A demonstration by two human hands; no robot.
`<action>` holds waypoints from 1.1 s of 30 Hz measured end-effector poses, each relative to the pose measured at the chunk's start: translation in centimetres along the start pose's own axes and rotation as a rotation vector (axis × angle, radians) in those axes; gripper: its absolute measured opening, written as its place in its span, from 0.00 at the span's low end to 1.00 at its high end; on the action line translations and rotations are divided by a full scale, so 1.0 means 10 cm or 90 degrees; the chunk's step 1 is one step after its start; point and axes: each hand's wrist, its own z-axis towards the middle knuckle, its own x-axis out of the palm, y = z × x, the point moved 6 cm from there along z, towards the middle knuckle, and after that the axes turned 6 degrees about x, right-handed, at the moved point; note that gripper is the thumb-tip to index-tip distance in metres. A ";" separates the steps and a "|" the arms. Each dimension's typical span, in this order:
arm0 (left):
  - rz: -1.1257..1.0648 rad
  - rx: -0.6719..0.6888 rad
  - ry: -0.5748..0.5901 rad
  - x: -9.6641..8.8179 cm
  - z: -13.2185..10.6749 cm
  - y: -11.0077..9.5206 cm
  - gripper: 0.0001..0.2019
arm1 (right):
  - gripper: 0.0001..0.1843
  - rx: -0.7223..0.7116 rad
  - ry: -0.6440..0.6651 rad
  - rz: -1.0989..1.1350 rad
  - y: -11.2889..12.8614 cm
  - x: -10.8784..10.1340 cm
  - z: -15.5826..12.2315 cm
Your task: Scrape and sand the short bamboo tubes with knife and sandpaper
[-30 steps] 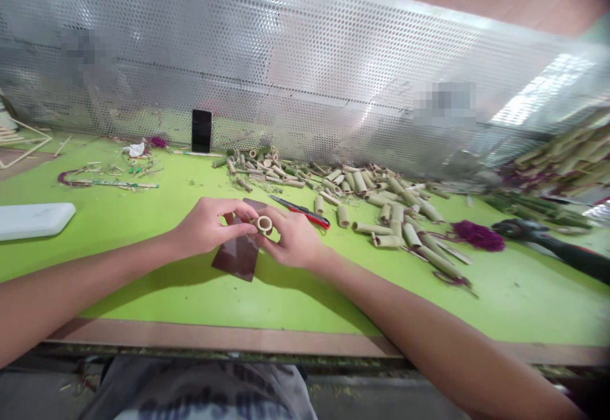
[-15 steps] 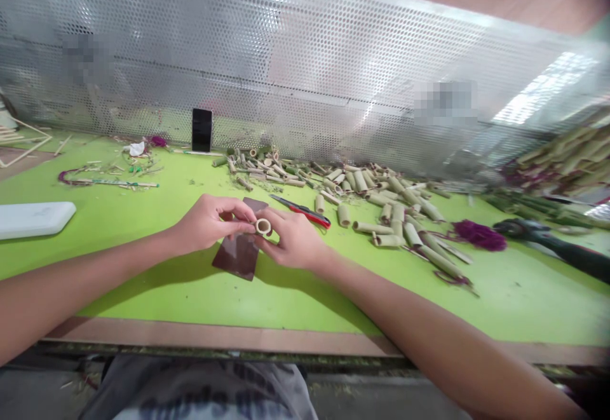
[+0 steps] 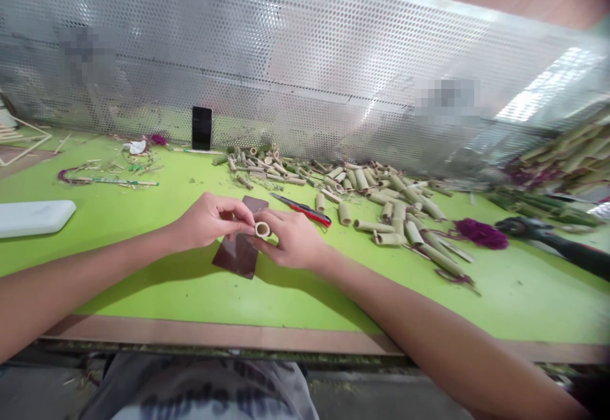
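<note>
A short bamboo tube (image 3: pixel 262 229) is held above the table with its round open end facing me. My right hand (image 3: pixel 293 239) is closed around its right side, and some of the fingers are hidden behind it. From the left, the thumb and forefinger of my left hand (image 3: pixel 214 220) pinch at the tube's rim. Below both hands a brown rectangular sheet (image 3: pixel 237 258) lies flat, partly covered by them. Just beyond my right hand rests a red and black utility knife (image 3: pixel 305 210), its blade pointing up and left.
Many cut bamboo pieces (image 3: pixel 361 180) are heaped along the perforated metal screen (image 3: pixel 324 58). A phone (image 3: pixel 202 129) stands upright by it. Purple string (image 3: pixel 481 234) and a dark power tool (image 3: pixel 548 239) lie at right, a white case (image 3: pixel 35 218) at left.
The tube's open end has shifted very slightly as both hands keep hold of it. Otherwise only the camera view has moved a little.
</note>
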 end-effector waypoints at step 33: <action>0.378 -0.129 -0.068 -0.79 0.09 0.37 0.11 | 0.12 0.001 -0.054 0.018 0.01 -0.08 0.00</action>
